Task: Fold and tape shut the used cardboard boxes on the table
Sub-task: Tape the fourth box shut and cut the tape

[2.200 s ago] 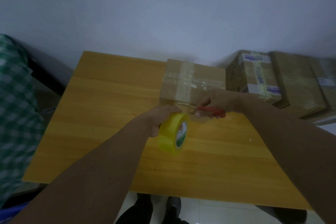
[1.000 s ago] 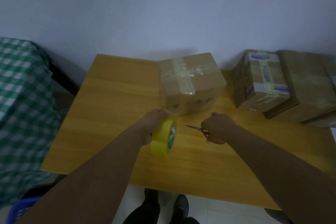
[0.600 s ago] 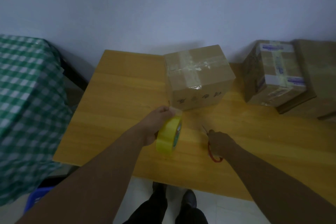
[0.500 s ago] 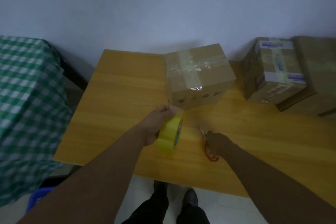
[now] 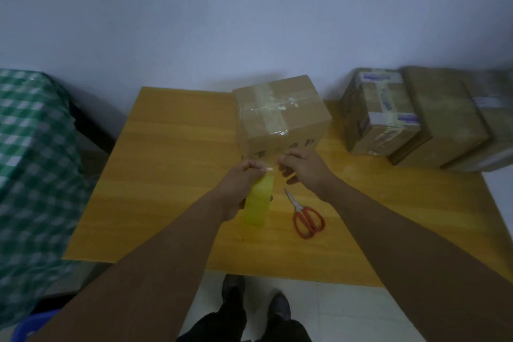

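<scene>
A closed cardboard box [image 5: 288,108] with clear tape crossing its top stands at the back of the wooden table [image 5: 166,164]. My left hand [image 5: 244,178] grips a yellow tape roll [image 5: 258,203] in front of the box. My right hand [image 5: 302,166] reaches to the top of the roll, its fingertips pinching at the tape's loose end. Red-handled scissors [image 5: 305,216] lie flat on the table just right of the roll, with no hand on them.
Several taped cardboard boxes [image 5: 380,114] stand in a row at the table's right back. A green checked cloth [image 5: 33,169] covers furniture to the left. The wall is right behind the table. My shoes [image 5: 255,300] show below the front edge.
My right hand set the scissors down on the table and moved up to the tape roll's end. The left hand kept holding the roll in about the same spot.
</scene>
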